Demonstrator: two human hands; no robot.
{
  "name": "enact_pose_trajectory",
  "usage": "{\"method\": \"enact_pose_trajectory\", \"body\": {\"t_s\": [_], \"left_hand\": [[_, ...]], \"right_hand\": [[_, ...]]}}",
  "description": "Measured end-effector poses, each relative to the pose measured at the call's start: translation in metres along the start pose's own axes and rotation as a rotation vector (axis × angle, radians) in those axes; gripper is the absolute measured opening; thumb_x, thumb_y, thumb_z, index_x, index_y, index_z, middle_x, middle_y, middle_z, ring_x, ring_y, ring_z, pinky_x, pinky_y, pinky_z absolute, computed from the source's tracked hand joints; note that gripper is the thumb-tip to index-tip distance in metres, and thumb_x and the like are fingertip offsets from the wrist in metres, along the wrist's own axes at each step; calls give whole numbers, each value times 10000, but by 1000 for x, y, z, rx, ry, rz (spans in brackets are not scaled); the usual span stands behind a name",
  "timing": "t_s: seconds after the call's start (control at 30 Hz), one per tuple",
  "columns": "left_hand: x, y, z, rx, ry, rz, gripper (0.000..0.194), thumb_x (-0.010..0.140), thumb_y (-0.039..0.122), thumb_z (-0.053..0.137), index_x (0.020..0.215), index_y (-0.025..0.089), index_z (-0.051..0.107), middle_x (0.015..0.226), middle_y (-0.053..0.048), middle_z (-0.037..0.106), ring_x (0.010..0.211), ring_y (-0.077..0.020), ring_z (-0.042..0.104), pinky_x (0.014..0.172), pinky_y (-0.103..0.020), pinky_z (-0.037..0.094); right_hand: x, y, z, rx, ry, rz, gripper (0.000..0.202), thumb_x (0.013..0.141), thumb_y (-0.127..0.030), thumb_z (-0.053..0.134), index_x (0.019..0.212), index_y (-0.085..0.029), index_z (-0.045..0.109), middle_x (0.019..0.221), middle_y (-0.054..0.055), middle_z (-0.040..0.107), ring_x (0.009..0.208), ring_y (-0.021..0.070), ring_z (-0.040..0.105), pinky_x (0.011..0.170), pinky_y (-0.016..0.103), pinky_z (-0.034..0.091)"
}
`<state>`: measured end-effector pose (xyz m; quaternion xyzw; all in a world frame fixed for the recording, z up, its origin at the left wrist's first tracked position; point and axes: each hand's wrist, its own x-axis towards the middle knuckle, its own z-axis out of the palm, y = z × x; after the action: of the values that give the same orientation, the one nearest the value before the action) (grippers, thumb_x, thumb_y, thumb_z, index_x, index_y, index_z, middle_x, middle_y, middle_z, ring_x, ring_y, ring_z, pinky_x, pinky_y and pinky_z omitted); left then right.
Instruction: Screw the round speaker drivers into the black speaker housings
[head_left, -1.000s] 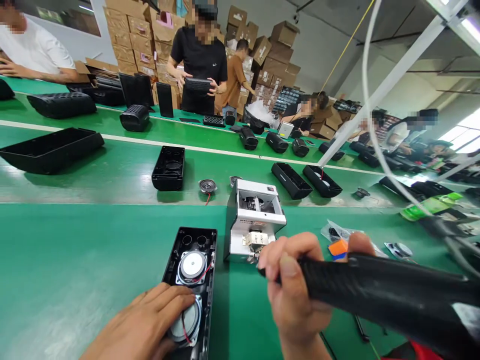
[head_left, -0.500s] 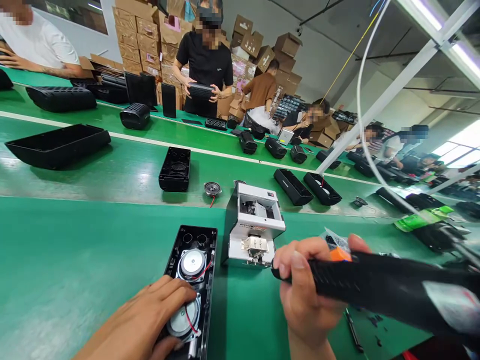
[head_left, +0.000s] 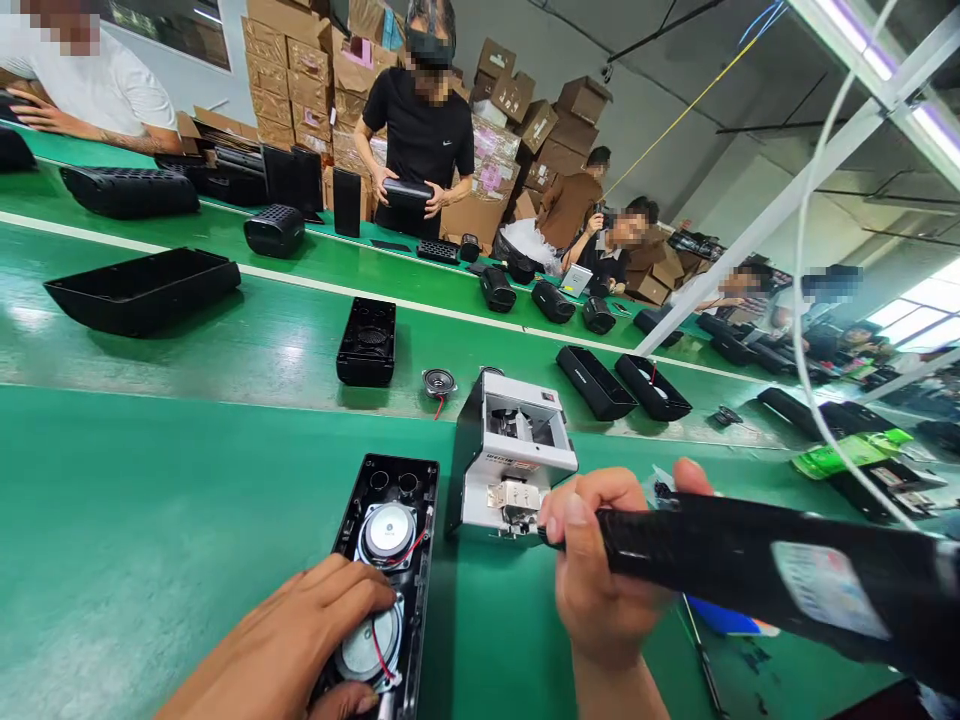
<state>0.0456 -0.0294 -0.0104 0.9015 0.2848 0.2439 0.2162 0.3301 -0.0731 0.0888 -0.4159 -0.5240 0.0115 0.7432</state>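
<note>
A long black speaker housing [head_left: 428, 600] lies open-side up on the green bench, with two round speakers in it, each with red wire. My left hand [head_left: 315, 620] curls over the lower speaker [head_left: 375, 640], its fingers and thumb at opposite sides of it. The upper speaker [head_left: 389, 528] sits uncovered. In my right hand [head_left: 607, 560] is a black electric screwdriver [head_left: 720, 545], held level with its tip end toward the metal outlet of a white and black screw feeder [head_left: 517, 470]. Whether the tip touches a screw there I cannot tell.
Beyond the bench a green conveyor [head_left: 285, 340] carries black housings [head_left: 367, 340] and a loose speaker [head_left: 439, 383]. A white cable [head_left: 802, 250] hangs at right. A pen-like black tool [head_left: 707, 670] lies below the screwdriver. A co-worker in black [head_left: 424, 130] stands across, holding a black speaker box.
My right hand and the electric screwdriver have shifted slightly left, closer to the screw feeder's outlet. My left hand stays on the lower speaker. The view has tilted a little.
</note>
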Motion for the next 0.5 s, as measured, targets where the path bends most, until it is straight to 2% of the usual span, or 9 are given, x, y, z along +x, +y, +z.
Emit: {"method": "enact_pose_trajectory", "body": {"t_s": [0.13,0.27,0.33,0.4,0.47,0.5], "left_hand": [[-1,3,-3,-47,11,4,675,878,149,734,1495,413,655,1452,-16,819,1339,-302,791,1089,-369,689],[1,10,-12,-83,-37,-15,688,895,129,698,1525,396,624,1551,-42,757,1358,-293,776,1114,-384,679],[7,19,-21,-120,-94,-36,590,890,74,657,1400,369,673,1508,-33,762,1332,-265,777,1090,-347,674],[14,28,-32,-168,-157,-84,462,854,6,630,1177,330,694,1407,-9,780,1264,-238,782,1038,-308,666],[21,36,-40,-209,-212,-142,407,813,-48,619,1025,298,652,1321,11,782,1180,-218,780,967,-283,652],[24,38,-42,-225,-229,-163,402,790,-65,619,983,288,630,1295,15,779,1153,-213,775,944,-279,642]], "right_hand": [[-5,10,2,-49,19,83,542,1088,-191,758,1525,-343,477,876,-66,599,653,153,568,647,313,544],[-4,1,8,3,27,261,567,1054,-197,807,1526,-327,520,840,-77,602,609,143,563,582,283,534],[-5,-12,11,81,-1,369,600,1059,-208,813,1563,-348,517,816,-84,600,559,129,543,524,252,519],[-8,-28,10,155,15,388,610,1071,-179,784,1571,-399,512,785,-94,587,520,122,516,502,237,515],[-13,-41,0,220,5,337,494,1081,-134,736,1455,-421,589,728,-102,543,460,117,455,485,244,507],[-17,-45,-8,263,-47,310,366,1089,-136,718,1333,-399,644,694,-101,508,416,114,403,451,255,484]]}}
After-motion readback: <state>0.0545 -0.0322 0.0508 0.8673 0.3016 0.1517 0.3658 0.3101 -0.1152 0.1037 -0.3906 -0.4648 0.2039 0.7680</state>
